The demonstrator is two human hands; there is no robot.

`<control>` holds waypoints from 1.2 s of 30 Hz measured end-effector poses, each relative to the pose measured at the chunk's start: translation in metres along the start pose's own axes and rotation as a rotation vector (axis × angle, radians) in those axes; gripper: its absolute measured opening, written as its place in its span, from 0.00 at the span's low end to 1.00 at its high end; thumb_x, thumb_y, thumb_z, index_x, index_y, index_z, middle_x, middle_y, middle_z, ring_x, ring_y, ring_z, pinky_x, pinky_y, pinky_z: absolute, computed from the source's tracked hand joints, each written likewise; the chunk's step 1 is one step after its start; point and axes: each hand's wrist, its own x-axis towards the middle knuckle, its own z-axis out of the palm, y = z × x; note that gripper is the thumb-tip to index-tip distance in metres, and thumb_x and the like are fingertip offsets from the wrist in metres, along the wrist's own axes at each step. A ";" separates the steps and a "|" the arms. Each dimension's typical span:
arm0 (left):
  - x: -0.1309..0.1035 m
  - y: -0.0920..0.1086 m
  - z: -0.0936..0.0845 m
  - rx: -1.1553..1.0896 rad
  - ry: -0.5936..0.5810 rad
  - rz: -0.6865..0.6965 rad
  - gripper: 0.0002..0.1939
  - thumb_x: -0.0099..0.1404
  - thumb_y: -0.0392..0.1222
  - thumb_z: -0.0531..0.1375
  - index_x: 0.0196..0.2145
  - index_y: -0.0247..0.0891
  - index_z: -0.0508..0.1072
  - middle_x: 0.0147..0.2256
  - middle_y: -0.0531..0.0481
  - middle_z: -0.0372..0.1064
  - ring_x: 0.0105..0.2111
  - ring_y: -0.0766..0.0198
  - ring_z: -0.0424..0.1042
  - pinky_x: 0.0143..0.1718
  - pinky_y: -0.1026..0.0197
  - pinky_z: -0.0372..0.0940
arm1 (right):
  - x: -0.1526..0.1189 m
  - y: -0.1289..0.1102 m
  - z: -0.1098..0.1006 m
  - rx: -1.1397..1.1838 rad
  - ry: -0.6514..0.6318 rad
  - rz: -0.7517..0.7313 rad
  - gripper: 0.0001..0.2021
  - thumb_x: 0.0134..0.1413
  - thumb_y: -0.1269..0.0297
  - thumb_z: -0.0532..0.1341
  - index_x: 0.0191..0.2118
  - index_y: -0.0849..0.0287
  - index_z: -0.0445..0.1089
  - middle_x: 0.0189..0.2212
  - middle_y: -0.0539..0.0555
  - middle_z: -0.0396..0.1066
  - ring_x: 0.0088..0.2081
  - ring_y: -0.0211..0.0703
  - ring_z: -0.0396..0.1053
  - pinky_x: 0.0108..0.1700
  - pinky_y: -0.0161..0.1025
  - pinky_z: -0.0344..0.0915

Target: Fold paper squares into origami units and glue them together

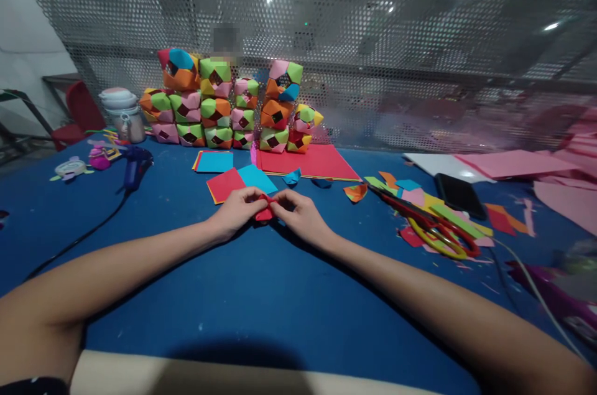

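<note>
Both hands meet over the blue table around a small piece of folded red paper (264,213). My left hand (239,211) pinches its left side between thumb and fingers. On the opposite side my right hand (301,216) is closed on the same paper. Just behind my left hand lie red square sheets (224,183) and blue square sheets (256,177). Small folded pieces sit beyond my right hand: a light blue one (292,177), a dark blue one (321,183) and an orange one (356,193).
Stacked coloured paper modules (217,112) stand at the back. Scissors (433,227) rest among paper scraps on the right, near a black phone (460,195). A blue glue gun (135,168) with its cord is on the left. Large red sheets (308,162) lie behind.
</note>
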 end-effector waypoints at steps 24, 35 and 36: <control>-0.003 0.005 0.001 0.203 0.041 0.085 0.10 0.56 0.44 0.58 0.30 0.33 0.72 0.29 0.51 0.69 0.30 0.67 0.65 0.34 0.64 0.58 | -0.001 0.000 0.001 0.003 0.033 0.023 0.07 0.49 0.64 0.57 0.26 0.61 0.66 0.23 0.50 0.68 0.25 0.36 0.64 0.29 0.33 0.60; -0.002 0.002 0.000 0.254 0.073 0.116 0.07 0.54 0.42 0.59 0.27 0.35 0.72 0.26 0.53 0.67 0.28 0.67 0.63 0.32 0.64 0.58 | -0.001 0.000 0.001 -0.006 0.018 0.006 0.07 0.49 0.64 0.57 0.25 0.61 0.67 0.23 0.51 0.69 0.25 0.37 0.65 0.29 0.33 0.60; -0.002 0.002 0.000 0.246 0.073 0.112 0.07 0.54 0.42 0.59 0.27 0.35 0.72 0.26 0.53 0.67 0.28 0.67 0.64 0.32 0.64 0.58 | -0.001 0.000 0.001 -0.008 0.017 0.002 0.07 0.49 0.64 0.57 0.25 0.61 0.67 0.23 0.51 0.69 0.25 0.37 0.65 0.29 0.33 0.60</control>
